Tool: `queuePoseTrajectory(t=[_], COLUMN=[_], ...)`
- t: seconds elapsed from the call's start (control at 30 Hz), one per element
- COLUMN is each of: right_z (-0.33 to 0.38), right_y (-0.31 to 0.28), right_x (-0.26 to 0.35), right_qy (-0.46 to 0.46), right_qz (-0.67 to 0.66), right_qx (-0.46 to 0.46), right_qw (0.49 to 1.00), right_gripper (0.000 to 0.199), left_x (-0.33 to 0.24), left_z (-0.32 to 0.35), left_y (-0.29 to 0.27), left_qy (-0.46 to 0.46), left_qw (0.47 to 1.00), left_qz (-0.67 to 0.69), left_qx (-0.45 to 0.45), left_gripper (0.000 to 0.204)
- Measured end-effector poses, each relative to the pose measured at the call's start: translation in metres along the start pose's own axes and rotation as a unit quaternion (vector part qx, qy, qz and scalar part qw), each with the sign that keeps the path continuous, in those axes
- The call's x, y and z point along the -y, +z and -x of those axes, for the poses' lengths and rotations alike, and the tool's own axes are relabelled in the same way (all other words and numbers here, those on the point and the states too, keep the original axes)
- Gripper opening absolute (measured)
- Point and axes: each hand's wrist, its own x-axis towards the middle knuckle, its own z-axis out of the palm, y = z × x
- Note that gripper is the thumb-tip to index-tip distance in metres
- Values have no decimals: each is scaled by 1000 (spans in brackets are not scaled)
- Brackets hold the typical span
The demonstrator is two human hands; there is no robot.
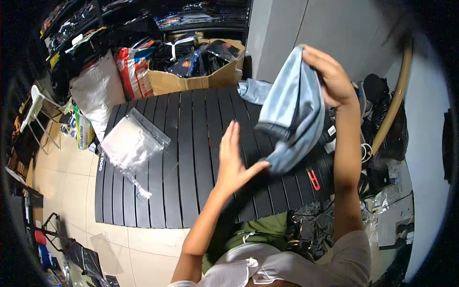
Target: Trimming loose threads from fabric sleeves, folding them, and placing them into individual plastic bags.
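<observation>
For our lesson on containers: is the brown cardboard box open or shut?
Open: the cardboard box has no cover across its top, and dark plastic-wrapped items show inside.

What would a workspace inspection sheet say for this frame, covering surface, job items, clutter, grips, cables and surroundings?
Surface: black slatted table.
Job's things: light-blue garment with a dark band, held up over the table; light-blue cloth at the far edge.
Clutter: clear plastic bags on the left; red-handled tool near the right end.
Grips: right grip holds the garment's upper edge; left grip is open, thumb by its lower edge, contact unclear.
Cables: white looped cable beyond the table's right edge; its ends cannot be traced.
Surroundings: open cardboard box of plastic-wrapped items and white sack beyond the table; tiled floor.
</observation>
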Motion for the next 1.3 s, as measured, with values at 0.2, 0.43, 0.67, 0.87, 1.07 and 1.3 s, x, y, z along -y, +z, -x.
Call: queuePoseTrajectory(t=[0.2, 0.43, 0.67, 0.87, 1.07, 1.3], right_z=[25, 33, 176, 216, 215, 238], right_y=[-13, -61, 30, 25, 52, -23], right_x=[-42, -203, -228, -239, -225, -198], right_qy=[97, 109, 172, 206, 128, 185], right_qz=[45, 497, 563, 594, 564, 418], right_qx=[-156, -145, -70, -211, -154, -331], right_qw=[982, 848, 805, 749, 801, 826], right_gripper=[32, 43, 62, 76, 59, 28], left_x=[10, 68, 67, 69, 68, 65], left_z=[20, 81, 117, 86, 74, 53], left_y=[-22, -61, -88, -70, -6, -64], left_qy=[-306, -432, -477, -406, -103, -331], left_qw=[875, 874, 856, 901, 944, 929], left_qz=[300, 203, 198, -140, -287, 141], left_qx=[225, 89, 23, 62, 123, -85], left_gripper=[38, 26, 47, 42, 43, 13])
